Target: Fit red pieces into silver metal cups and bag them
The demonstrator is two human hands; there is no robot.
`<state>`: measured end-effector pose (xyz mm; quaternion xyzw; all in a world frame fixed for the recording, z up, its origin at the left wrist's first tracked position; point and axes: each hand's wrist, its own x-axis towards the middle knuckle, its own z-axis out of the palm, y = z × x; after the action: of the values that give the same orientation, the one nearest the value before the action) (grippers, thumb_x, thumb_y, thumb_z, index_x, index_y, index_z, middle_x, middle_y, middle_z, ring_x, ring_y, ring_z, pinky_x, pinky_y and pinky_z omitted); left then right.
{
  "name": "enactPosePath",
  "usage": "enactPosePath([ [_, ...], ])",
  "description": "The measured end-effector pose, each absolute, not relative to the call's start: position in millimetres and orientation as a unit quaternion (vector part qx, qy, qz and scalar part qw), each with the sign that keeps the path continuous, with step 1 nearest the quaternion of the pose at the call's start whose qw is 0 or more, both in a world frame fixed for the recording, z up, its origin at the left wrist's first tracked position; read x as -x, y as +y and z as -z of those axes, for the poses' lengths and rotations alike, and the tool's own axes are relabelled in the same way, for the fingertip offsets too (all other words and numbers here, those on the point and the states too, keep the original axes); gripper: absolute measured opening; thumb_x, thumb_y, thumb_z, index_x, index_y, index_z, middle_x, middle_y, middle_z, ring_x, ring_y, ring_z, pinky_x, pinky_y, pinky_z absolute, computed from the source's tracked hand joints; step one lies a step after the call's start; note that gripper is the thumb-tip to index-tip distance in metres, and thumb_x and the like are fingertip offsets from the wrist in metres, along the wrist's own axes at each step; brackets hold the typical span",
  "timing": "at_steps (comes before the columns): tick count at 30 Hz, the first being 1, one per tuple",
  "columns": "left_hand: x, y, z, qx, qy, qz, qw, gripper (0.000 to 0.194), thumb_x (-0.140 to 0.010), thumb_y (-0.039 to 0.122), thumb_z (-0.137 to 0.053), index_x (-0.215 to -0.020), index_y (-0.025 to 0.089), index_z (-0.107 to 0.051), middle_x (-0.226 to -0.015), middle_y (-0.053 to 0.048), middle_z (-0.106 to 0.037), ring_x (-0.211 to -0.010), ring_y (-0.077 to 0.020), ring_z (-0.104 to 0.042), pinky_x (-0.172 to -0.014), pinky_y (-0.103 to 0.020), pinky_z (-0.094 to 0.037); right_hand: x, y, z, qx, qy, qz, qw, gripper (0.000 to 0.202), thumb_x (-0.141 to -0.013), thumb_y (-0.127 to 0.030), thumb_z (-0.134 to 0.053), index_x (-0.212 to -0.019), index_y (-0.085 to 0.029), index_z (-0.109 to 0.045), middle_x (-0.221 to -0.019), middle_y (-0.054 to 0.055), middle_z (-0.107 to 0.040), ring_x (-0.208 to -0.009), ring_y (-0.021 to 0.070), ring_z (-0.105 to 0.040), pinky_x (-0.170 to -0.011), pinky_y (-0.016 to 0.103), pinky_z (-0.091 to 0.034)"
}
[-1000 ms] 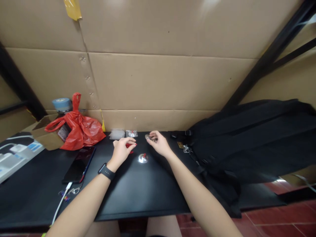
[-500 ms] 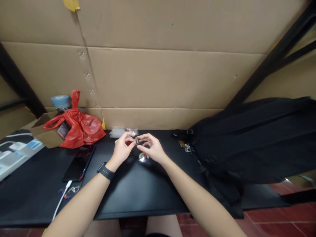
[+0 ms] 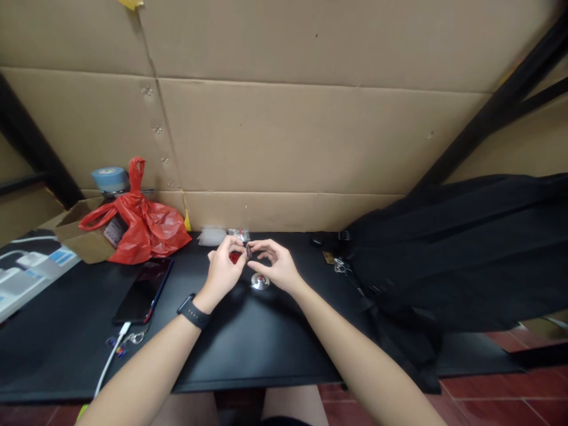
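A small dark brown disc-like piece (image 3: 249, 252) is held up on edge between my hands, above the black table mat (image 3: 248, 355). My left hand (image 3: 225, 266) pinches it from the left with thumb and fingers. From the right, my right hand (image 3: 276, 265) has its fingertips against the same piece, thumb below. Just under my right hand a round silver object (image 3: 260, 281) with a red centre rests on the mat. Something red (image 3: 234, 257) shows through the gap in my left hand's fingers. Fine details of the dark piece are too small to make out.
Behind my hands lie clear packets (image 3: 212, 236) and a silver-wrapped item (image 3: 239, 234). To the left are a phone (image 3: 144, 290) with a white cable, a red plastic bag (image 3: 151, 228), a cardboard box (image 3: 86, 236) and a power strip (image 3: 38, 281). A black backpack (image 3: 461, 254) fills the right.
The dark piece is turned slightly between my fingers, and both hands sit a little further right in view. The camera view has shifted slightly.
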<state>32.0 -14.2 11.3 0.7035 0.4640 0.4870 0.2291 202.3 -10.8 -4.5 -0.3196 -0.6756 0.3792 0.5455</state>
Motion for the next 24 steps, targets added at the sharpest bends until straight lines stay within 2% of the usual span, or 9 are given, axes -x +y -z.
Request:
enactPosePath([
  [4,-32.8,-17.2,-12.9,-0.722,0.468,-0.469,0.200,0.016,-0.083,0.013,-0.060,-0.094,0.024,-0.055,-0.095,0.001,-0.071,-0.095,-0.0202,-0.068,-0.091,-0.036,-0.040,-201.1,-10.0,6.1,0.345,-0.657,-0.398,0.539,0.036,-0.071,-0.039,-0.081,-0.097,-0.022,-0.062,-0.110,0.009,-0.070,-0.099,0.0220,-0.068,-0.080,0.035,-0.055],
  [10,-31.4,-17.6,-12.2,-0.734,0.501,-0.437,0.140,0.013,-0.084,0.017,-0.063,-0.093,0.023,-0.056,-0.101,-0.001,-0.072,-0.102,-0.0226,-0.065,-0.092,-0.039,-0.031,-199.9,-6.5,11.6,0.361,-0.635,-0.444,0.519,0.036,-0.072,-0.049,-0.079,-0.085,-0.020,-0.062,-0.104,0.007,-0.071,-0.088,0.0203,-0.070,-0.081,0.035,-0.057],
  [13,-31.0,-17.3,-12.7,-0.730,0.506,-0.439,0.134,0.010,-0.085,0.020,-0.065,-0.090,0.023,-0.056,-0.102,0.000,-0.073,-0.105,-0.0227,-0.064,-0.091,-0.038,-0.028,-201.5,-6.5,9.9,0.363,-0.649,-0.430,0.512,0.030,-0.082,-0.049,-0.071,-0.088,-0.020,-0.064,-0.093,0.006,-0.072,-0.083,0.0194,-0.070,-0.079,0.035,-0.056],
  [16,-30.6,-16.4,-13.0,-0.728,0.509,-0.438,0.138,0.010,-0.086,0.023,-0.065,-0.090,0.023,-0.056,-0.100,0.000,-0.073,-0.106,-0.0233,-0.064,-0.090,-0.038,-0.028,-204.9,-8.1,4.4,0.368,-0.696,-0.354,0.505,0.025,-0.092,-0.044,-0.058,-0.092,-0.021,-0.068,-0.094,0.007,-0.071,-0.084,0.0196,-0.069,-0.077,0.035,-0.055],
  [20,-30.4,-15.4,-12.4,-0.731,0.508,-0.433,0.141,0.010,-0.086,0.022,-0.064,-0.090,0.022,-0.055,-0.101,0.000,-0.073,-0.105,-0.0233,-0.064,-0.089,-0.038,-0.028,-209.1,-10.8,-1.6,0.364,-0.771,-0.210,0.478,0.014,-0.091,-0.033,-0.060,-0.092,-0.022,-0.068,-0.103,0.008,-0.070,-0.091,0.0215,-0.067,-0.072,0.034,-0.054],
  [24,-30.9,-16.2,-12.0,-0.739,0.506,-0.426,0.132,0.008,-0.087,0.020,-0.062,-0.090,0.022,-0.055,-0.102,0.000,-0.073,-0.104,-0.0227,-0.063,-0.089,-0.038,-0.027,-210.7,-11.8,-1.9,0.365,-0.793,-0.153,0.462,0.011,-0.091,-0.029,-0.059,-0.089,-0.024,-0.068,-0.103,0.008,-0.070,-0.094,0.0220,-0.066,-0.072,0.034,-0.053],
])
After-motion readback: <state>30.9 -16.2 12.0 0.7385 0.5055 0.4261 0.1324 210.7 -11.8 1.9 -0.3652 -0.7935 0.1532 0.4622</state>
